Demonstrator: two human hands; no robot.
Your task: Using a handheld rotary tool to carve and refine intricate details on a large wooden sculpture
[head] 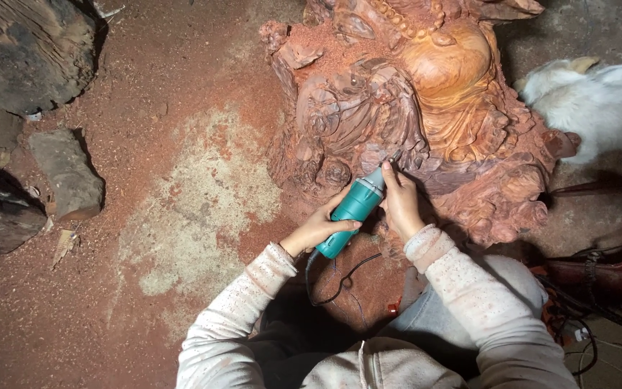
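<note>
Head view: the left hand (323, 228) is closed around the rear body of a teal power grinder (353, 209), while the right hand (401, 205) pinches its nose, setting the tip against the near face of a reddish wood carving (426, 108) that stands on the dust-covered floor (181, 187). The cord (340, 277) loops toward the person's lap; rough logs (66, 173) lie at far left and a white animal (599, 101) at right. Judged good practice: keep both grips firm, the tip light in the folds, the cord clear.
</note>
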